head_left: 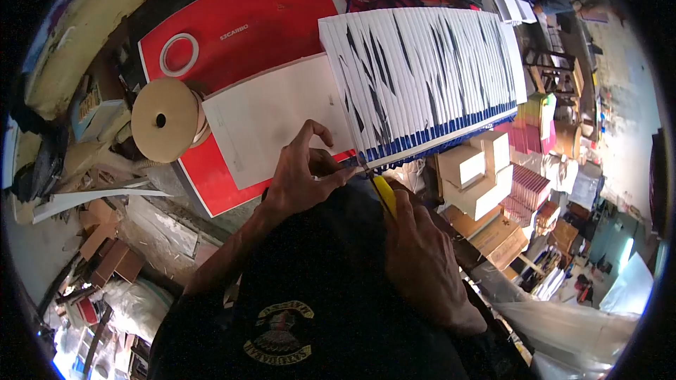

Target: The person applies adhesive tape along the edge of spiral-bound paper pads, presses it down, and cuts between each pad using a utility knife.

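Observation:
My right hand [422, 260] is wrapped round a yellow utility knife [384, 194]. The knife's blade end points up and left, at the near left corner of a long row of white booklets [429, 70] with blue along their near edges. My left hand [299, 176] is closed beside the blade, thumb and fingers pinched at that corner. What lies between those fingertips is too small to make out. Under and behind the left hand lies a flat white board or booklet [274, 112], with a short red strip showing near the fingers.
A red sheet [282, 28] covers the table, with a white ring-shaped roll [179, 55] on it. A large brown roll [165, 119] stands at the left. Cardboard boxes [475, 169] and stacked books [524, 193] are at the right. A person [588, 0] is at the far upper right.

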`<state>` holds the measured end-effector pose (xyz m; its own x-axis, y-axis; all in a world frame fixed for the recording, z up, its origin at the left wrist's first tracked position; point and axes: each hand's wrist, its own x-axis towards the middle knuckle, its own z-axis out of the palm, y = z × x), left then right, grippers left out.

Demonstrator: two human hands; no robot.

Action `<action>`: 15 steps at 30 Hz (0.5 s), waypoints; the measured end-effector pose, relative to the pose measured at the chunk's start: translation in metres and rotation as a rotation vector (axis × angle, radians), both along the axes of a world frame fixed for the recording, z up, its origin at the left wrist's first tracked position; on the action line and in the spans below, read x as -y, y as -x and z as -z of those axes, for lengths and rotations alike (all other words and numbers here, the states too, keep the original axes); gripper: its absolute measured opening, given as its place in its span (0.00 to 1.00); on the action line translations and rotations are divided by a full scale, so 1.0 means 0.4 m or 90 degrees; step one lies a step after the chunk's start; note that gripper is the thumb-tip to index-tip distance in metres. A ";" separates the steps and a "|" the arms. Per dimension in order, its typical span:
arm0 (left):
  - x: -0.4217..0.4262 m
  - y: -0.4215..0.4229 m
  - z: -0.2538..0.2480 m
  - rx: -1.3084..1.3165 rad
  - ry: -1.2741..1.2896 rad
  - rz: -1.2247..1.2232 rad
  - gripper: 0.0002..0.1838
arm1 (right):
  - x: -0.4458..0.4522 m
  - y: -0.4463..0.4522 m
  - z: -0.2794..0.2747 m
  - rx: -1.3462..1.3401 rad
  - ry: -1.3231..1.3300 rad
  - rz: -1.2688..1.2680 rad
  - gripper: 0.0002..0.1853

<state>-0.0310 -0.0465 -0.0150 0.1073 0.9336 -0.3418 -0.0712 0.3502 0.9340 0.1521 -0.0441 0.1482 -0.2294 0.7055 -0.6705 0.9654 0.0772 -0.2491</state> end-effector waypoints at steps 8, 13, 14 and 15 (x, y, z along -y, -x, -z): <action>0.005 0.003 0.020 0.015 0.017 0.009 0.27 | 0.019 0.006 -0.003 0.050 0.055 0.031 0.24; 0.010 0.096 0.012 0.013 0.012 -0.025 0.24 | 0.003 -0.063 0.024 0.025 0.097 -0.043 0.22; 0.025 0.114 0.000 0.038 0.029 -0.024 0.24 | -0.008 -0.071 -0.018 -0.075 0.022 -0.057 0.20; 0.029 0.126 -0.021 0.025 0.075 -0.017 0.23 | -0.009 -0.072 -0.041 -0.178 -0.054 -0.063 0.19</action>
<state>-0.0815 -0.0582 -0.0067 0.0990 0.8895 -0.4460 -0.1171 0.4555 0.8825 0.1809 -0.0404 0.1648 -0.4671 0.7212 -0.5116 0.8470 0.1988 -0.4930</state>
